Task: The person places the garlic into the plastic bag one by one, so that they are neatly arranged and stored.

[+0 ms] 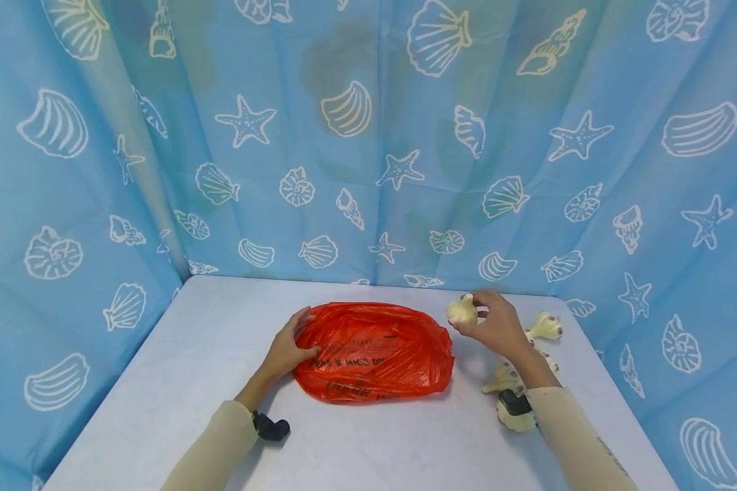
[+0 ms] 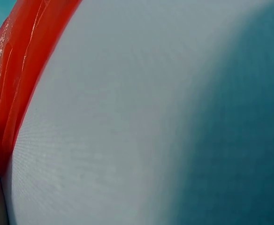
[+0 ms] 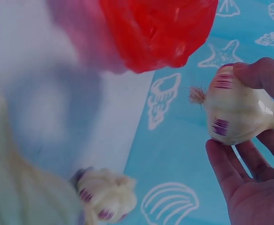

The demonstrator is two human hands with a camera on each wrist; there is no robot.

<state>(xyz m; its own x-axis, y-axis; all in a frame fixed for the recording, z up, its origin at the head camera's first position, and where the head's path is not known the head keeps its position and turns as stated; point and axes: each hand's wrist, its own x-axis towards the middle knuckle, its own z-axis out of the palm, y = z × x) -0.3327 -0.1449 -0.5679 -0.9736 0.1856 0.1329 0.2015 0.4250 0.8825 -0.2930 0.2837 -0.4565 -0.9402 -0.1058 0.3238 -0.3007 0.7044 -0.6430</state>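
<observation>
A red plastic bag with dark printed lettering lies spread in the middle of the white table, its mouth facing me. My left hand holds the bag's left edge, thumb on the near side and fingers farther back. In the left wrist view only a bit of that hand shows beside the red plastic. To the right of the bag, raised above the table, my right hand grips a garlic bulb. The right wrist view shows thumb and fingers around this bulb, its root tuft and purple streaks exposed.
Several more garlic bulbs lie on the right of the table, partly under my right forearm; one garlic bulb sits farthest back, another garlic bulb nearest. A blue shell-print curtain hangs behind the white table and at both sides.
</observation>
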